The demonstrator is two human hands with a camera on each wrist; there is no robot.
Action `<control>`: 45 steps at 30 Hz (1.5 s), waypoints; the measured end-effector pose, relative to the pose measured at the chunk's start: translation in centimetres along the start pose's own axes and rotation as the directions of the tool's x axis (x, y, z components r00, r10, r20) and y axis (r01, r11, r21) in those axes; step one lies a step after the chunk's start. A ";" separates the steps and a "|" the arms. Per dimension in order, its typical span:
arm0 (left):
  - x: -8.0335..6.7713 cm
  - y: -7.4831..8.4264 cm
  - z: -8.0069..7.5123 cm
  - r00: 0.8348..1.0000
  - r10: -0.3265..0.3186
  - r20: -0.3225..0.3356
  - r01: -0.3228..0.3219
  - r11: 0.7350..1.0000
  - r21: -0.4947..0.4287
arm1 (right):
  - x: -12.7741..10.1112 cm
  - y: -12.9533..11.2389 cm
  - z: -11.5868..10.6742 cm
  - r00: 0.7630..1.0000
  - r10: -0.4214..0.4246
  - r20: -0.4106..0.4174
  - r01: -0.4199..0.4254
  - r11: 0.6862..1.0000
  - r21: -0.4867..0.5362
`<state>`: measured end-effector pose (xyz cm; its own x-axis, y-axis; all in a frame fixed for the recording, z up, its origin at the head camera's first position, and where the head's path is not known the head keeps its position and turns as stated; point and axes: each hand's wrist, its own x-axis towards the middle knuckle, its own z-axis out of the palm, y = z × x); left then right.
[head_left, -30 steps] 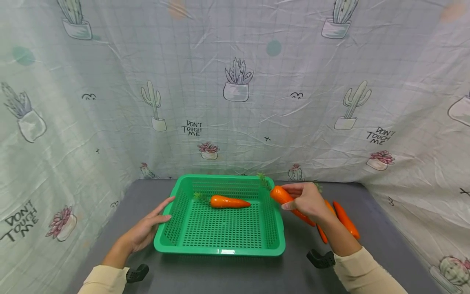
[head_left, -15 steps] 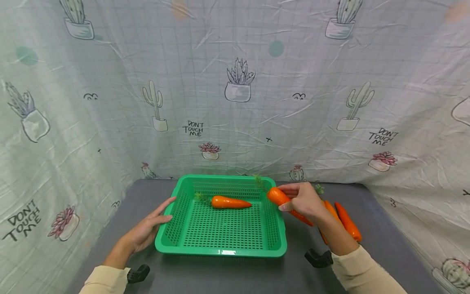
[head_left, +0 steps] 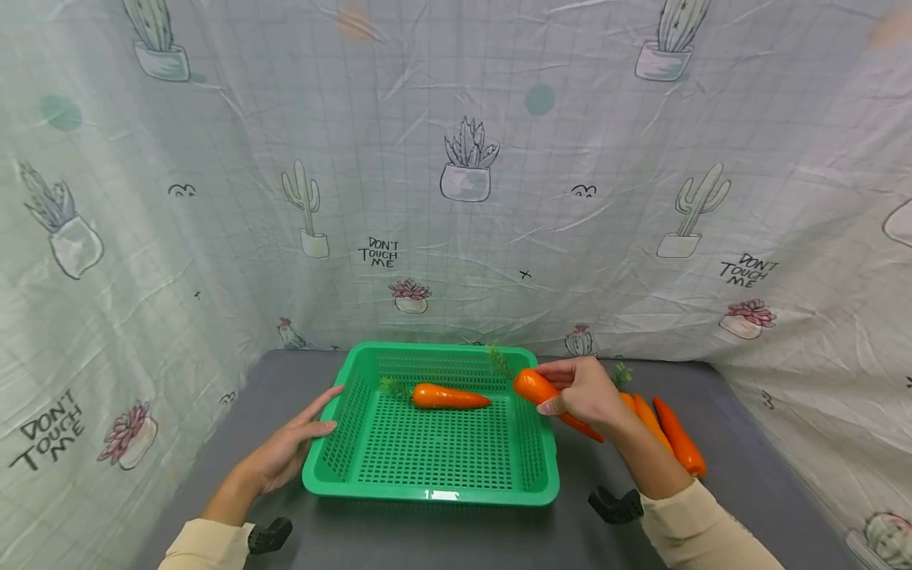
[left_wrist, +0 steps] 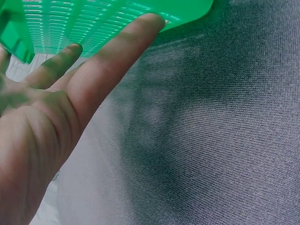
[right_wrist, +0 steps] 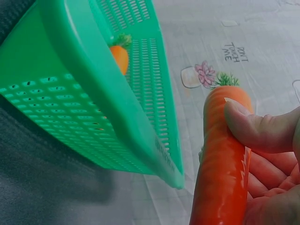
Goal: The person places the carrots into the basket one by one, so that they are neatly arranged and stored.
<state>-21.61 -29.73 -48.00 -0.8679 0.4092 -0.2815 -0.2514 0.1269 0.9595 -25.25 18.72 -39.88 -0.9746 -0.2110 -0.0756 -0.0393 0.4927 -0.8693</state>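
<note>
In the head view, a green basket [head_left: 499, 497] sits on a grey table [head_left: 427, 542] before a hanging sheet [head_left: 534, 229] printed with potted plants. Inside, towards 12 o'clock, lies an inner carrot [head_left: 449, 397], leaves to 9 o'clock, tip to 3. The right hand [head_left: 590, 392] pinches a held carrot [head_left: 534, 385] between thumb and fingers at the basket's 3 o'clock rim; its leafy end points to about 10 o'clock, its tip to 4, outside. Whether it touches the rim cannot be told. Farther out at 3 o'clock, a few loose carrots [head_left: 680, 439] lie on the table, partly hidden by the right forearm [head_left: 654, 461], so their exact number is unsure. One carrot is in, one is at the edge and not yet set down, the others are outside; the work looks nearer its start than its finish. The left hand [head_left: 285, 445], at the basket's 9 o'clock side, grips nothing. In the left wrist view, its fingers are straight and apart, reaching towards 1 o'clock to the basket's slotted wall. In the right wrist view, the thumb presses the held carrot near its leafy end, just beside the rim; the inner carrot shows towards 11 o'clock.
</note>
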 end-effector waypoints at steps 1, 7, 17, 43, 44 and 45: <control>0.0 0.0 0.0 1.000 0.002 0.001 -0.002 1.000 0.000 | 0.0 0.0 0.1 1.000 -0.002 0.002 0.002 1.000 -0.001; 0.0 0.2 -0.1 1.000 0.011 -0.003 -0.011 1.000 0.010 | 0.4 -0.4 0.2 1.000 -0.017 0.006 0.017 1.000 -0.017; -0.2 -0.2 0.1 1.000 0.012 -0.004 -0.012 1.000 -0.005 | 0.5 -0.3 0.9 0.999 -0.023 0.030 0.024 0.999 -0.031; -0.1 -0.2 0.2 1.000 0.013 -0.011 -0.013 1.000 -0.015 | 2.1 -1.8 2.2 0.990 -0.101 0.099 0.107 0.992 -0.059; -0.1 -0.2 0.2 1.000 0.013 -0.013 -0.013 1.000 -0.015 | 2.1 -1.8 2.4 0.990 -0.101 0.101 0.107 0.993 -0.057; -0.1 -0.2 0.2 1.000 0.013 -0.015 -0.014 1.000 -0.016 | 2.2 -1.9 2.5 0.990 -0.101 0.102 0.108 0.992 -0.060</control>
<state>-21.35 -29.66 -48.19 -0.8774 0.3976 -0.2686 -0.2464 0.1070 0.9632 -26.74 15.24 -39.60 -0.9379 -0.3451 -0.0365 -0.1575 0.5171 -0.8413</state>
